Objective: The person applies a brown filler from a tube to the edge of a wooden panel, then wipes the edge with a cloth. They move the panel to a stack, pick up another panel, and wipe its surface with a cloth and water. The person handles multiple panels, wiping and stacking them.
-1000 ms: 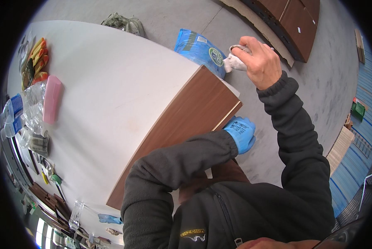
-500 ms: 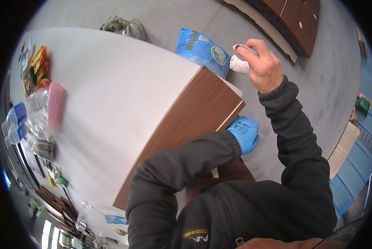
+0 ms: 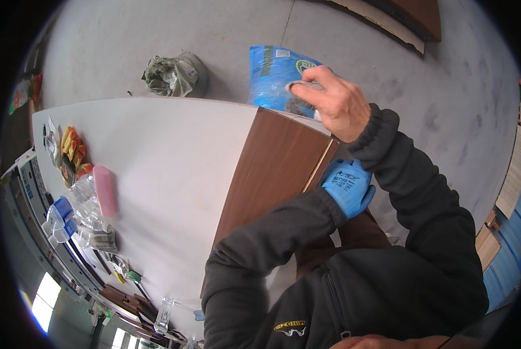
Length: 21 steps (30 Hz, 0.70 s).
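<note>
My left hand [image 3: 349, 187], in a blue glove, is closed at the near right end of a long brown board [image 3: 272, 160]. Its fingertips are partly hidden. The board lies along the right edge of a white table [image 3: 173, 157], and a pale strip runs near its end. My bare right hand [image 3: 339, 104] is raised beside the board's far corner, with thumb and fingers pinching a crumpled greyish-white cloth [image 3: 299, 106]. Behind the cloth, a blue plastic bag [image 3: 263, 78] stands against the table's far edge.
Orange-and-yellow gloves [image 3: 74, 145], a pink block [image 3: 104, 191] and clear plastic bottles [image 3: 86, 200] crowd the table's left side. A lined bin [image 3: 173, 75] stands on the floor beyond. Brown panels [image 3: 414, 17] lie at the upper right.
My right hand has moved left and slightly down with the cloth, now in front of the blue bag. The view has shifted, showing more floor beyond the table. My left hand stays at the board's end.
</note>
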Tool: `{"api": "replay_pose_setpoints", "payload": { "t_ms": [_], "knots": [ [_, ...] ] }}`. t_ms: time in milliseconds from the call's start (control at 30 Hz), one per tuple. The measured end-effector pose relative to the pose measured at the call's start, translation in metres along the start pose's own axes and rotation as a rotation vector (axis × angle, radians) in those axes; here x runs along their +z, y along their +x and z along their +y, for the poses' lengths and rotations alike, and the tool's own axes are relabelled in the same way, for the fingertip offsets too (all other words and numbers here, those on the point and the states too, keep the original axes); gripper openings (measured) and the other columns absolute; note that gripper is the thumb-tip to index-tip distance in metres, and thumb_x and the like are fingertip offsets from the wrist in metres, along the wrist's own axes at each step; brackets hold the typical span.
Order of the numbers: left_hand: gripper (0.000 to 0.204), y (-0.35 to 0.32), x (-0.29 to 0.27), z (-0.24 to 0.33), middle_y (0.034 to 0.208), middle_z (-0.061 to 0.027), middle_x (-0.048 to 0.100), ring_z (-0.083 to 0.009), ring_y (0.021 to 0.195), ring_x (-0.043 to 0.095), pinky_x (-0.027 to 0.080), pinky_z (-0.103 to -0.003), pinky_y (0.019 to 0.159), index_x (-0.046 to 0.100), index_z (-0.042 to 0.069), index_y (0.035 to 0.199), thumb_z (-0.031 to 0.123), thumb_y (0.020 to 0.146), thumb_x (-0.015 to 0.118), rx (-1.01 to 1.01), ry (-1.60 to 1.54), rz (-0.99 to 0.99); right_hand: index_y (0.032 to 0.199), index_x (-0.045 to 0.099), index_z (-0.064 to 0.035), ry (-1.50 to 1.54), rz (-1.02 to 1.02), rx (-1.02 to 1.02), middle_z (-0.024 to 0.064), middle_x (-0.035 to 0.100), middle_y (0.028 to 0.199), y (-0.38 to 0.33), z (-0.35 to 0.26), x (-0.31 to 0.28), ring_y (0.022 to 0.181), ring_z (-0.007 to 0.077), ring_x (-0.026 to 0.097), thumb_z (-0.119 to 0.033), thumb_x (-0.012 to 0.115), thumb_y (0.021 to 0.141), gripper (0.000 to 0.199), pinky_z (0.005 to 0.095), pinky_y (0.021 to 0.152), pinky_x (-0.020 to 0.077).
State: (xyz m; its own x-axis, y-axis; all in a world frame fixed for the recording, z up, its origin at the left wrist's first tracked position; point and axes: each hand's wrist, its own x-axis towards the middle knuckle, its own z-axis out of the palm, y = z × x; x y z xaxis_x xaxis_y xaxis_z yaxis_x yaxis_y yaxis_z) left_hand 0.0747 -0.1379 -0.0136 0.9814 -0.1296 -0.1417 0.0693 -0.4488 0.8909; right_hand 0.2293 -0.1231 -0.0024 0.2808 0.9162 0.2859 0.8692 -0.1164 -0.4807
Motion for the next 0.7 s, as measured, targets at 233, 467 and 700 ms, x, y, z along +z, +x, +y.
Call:
{"api": "replay_pose_setpoints", "payload": {
  "t_ms": [233,467,700],
  "knots": [
    [0.027,0.001,0.005,-0.002,0.086,-0.0209,0.068,-0.0417,0.078,0.066,0.053,-0.049,0.078,0.071,0.001,0.084,0.027,0.087,0.065,0.107,-0.003,0.170,0.114,0.073,-0.0067,0.067,-0.039,-0.080,0.0115,0.062,0.111,0.023,-0.014,0.012,0.084,0.0303,0.070,0.010,0.063,0.083,0.037,0.0378,0.074,0.0606],
    [0.027,-0.001,0.011,-0.005,0.087,-0.0204,0.069,-0.0410,0.081,0.066,0.051,-0.051,0.081,0.071,0.002,0.083,0.027,0.087,0.066,0.113,0.006,0.191,0.111,0.075,-0.0075,0.150,-0.059,-0.098,0.0121,0.063,0.112,0.026,-0.013,0.017,0.087,0.0297,0.069,0.010,0.061,0.084,0.035,0.0391,0.075,0.0596],
    [0.031,-0.002,0.007,-0.003,0.091,-0.0206,0.067,-0.0390,0.086,0.065,0.049,-0.051,0.084,0.069,0.001,0.095,0.031,0.090,0.063,0.001,0.031,-0.044,0.106,0.075,-0.0079,-0.058,-0.030,-0.138,0.0079,0.063,0.108,0.027,-0.008,0.013,0.081,0.0267,0.066,0.006,0.065,0.083,0.028,0.0364,0.072,0.0563]
  ]
}}
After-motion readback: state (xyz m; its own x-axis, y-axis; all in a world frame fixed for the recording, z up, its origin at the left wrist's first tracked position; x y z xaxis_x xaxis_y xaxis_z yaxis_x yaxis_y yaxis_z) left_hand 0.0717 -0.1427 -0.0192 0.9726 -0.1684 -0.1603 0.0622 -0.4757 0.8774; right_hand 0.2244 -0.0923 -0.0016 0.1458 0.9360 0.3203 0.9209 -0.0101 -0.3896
